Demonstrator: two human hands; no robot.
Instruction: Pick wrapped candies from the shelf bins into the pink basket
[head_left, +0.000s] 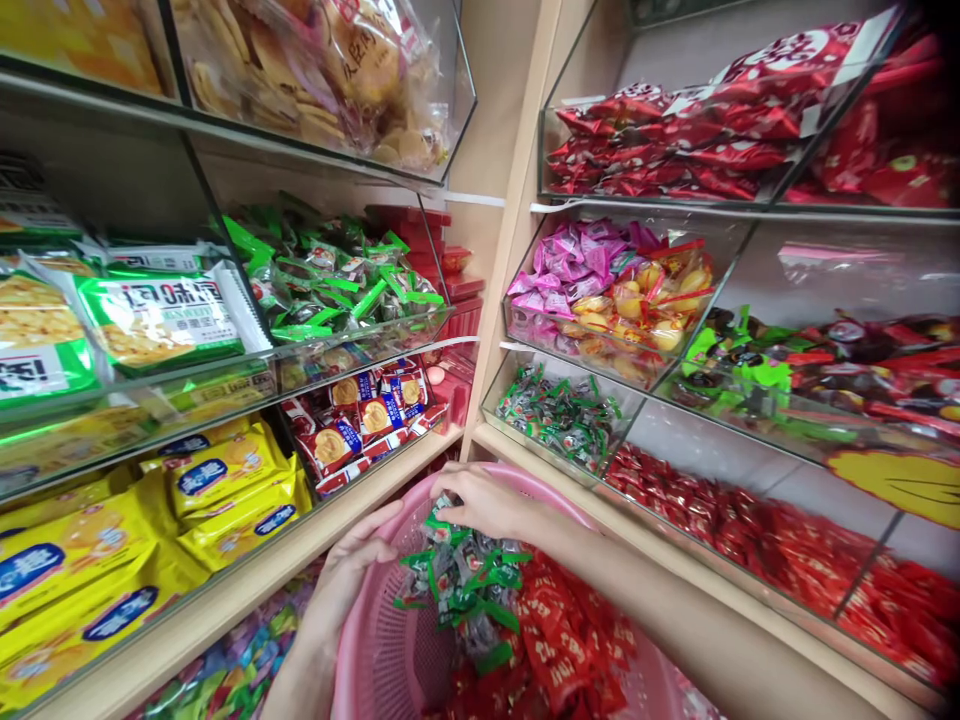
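Note:
A pink plastic basket (pixel 401 640) stands low in front of the shelf corner, with green-and-clear wrapped candies (pixel 469 575) and red packets (pixel 566 640) in it. On its left rim my left hand (pixel 360 550) is closed, thumb along the edge. My right hand (pixel 480 500) reaches over the basket's far side, fingers curled down onto the green-wrapped candies at the back of the pile. A candy shows under its fingertips; how many it grips is hidden.
Glass-fronted shelves meet in a corner. Nearest on the right are a bin of green candies (pixel 559 415) and red packets (pixel 712 510). Yellow packs (pixel 225 475) and red-and-blue packets (pixel 364 415) sit left. A wooden ledge (pixel 225 590) runs beside my left arm, colourful sweets (pixel 232 655) below.

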